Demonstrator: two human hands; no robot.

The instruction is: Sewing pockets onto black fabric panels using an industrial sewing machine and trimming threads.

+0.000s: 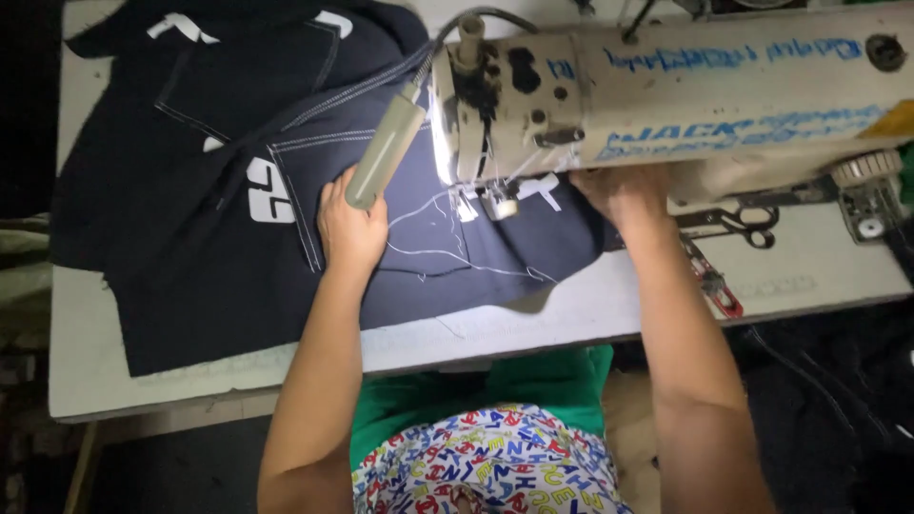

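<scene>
A dark navy garment (209, 238) with white topstitching and white patches lies spread on the white table (86, 362), running under the needle of a cream sewing machine (685, 95). My left hand (350, 227) presses flat on the cloth just left of the presser foot (497, 205). Partly hidden beneath the machine's arm, my right hand (617, 195) rests on the fabric at the right of the needle. Loose white threads trail over the cloth between my hands.
A small grey lamp (386, 152) on a flexible stalk hangs above my left hand. Black-handled scissors (738, 224) and a red-handled tool (714, 286) lie on the table to the right. More dark cloth is heaped at lower right.
</scene>
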